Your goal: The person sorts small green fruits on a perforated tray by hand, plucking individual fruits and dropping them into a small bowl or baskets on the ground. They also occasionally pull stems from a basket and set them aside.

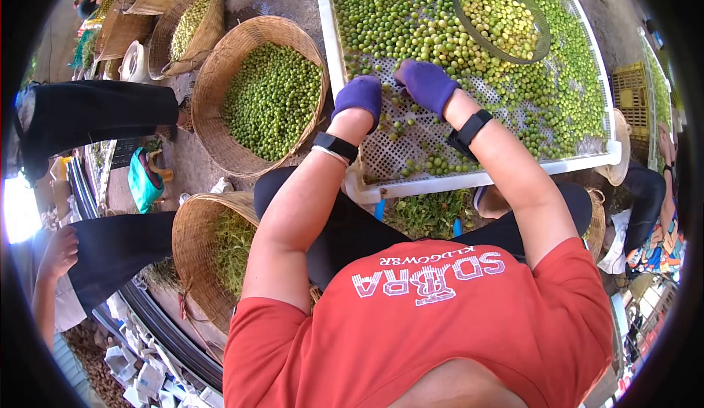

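Small round green fruits (389, 23) are spread over a white perforated tray (381, 160) in front of me. Both hands wear purple gloves and are over the tray's near left part. My left hand (359, 97) is curled by the left rim, its fingertips turned under and hidden. To its right, my right hand (427, 85) has its fingers bent in close to the fruits. Whatever either hand holds is too hidden to name. A dark mesh basket (541, 47) of paler, yellowish fruits rests on the tray's far right part.
Left of the tray stands a wicker basket (207, 133) full of green fruits. Another wicker basket (192, 250) with green stems is beside my left leg. Other people's legs (95, 111) are at the left; a person's arm (667, 155) shows at the right edge, near a yellow crate (629, 92).
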### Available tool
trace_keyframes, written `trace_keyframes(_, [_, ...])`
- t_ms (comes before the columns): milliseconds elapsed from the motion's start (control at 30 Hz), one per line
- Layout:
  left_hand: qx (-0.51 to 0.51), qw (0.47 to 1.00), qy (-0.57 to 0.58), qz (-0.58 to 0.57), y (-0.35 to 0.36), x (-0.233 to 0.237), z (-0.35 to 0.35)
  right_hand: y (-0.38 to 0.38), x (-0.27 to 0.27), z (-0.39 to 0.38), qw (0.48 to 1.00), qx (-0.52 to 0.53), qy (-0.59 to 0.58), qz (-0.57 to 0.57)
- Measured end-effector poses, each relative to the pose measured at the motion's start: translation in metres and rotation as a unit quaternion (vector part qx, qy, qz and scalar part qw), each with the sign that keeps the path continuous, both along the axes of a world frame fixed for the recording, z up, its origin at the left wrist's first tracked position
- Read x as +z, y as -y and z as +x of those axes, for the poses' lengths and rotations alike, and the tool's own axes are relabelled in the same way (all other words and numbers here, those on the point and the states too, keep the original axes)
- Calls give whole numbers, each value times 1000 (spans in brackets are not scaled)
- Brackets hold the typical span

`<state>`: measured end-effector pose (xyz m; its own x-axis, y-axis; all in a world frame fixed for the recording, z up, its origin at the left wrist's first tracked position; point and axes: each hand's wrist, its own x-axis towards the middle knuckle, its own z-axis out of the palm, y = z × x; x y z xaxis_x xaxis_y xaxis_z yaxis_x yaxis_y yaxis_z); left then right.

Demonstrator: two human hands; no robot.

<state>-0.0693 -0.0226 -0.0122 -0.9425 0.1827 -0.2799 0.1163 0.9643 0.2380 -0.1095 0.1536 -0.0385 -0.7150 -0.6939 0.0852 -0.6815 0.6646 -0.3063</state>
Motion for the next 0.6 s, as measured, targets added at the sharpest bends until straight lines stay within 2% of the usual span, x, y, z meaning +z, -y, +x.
trace_keyframes(167, [-4, 1000, -14, 11, 2, -5, 1, -7, -3, -1, 997, -65, 31, 18])
trace_keyframes(233, [32, 999, -8, 18, 0, -6, -3, -4, 5, 4, 999, -37, -7, -19])
trace_keyframes(300, [23, 999, 25, -5, -1, -7, -7, 4, 8, 13, 997, 9, -41, -72])
trace_keyframes(400, [17, 999, 46, -20, -2, -6, -6, 16, 0, 28, 999, 1, 40, -6])
trace_keyframes(433, [16, 998, 49, -23, -2, -5, -7, 17, 6, 35, 995, -39, 85, -19])
trace_keyframes(533, [-5, 1000, 25, 4, 1, -11, -5, 11, 2, 31, 997, 8, 62, -36])
trace_keyframes(600, [-7, 999, 27, 34, 3, -10, -10, 8, 3, 20, 996, -6, 64, -59])
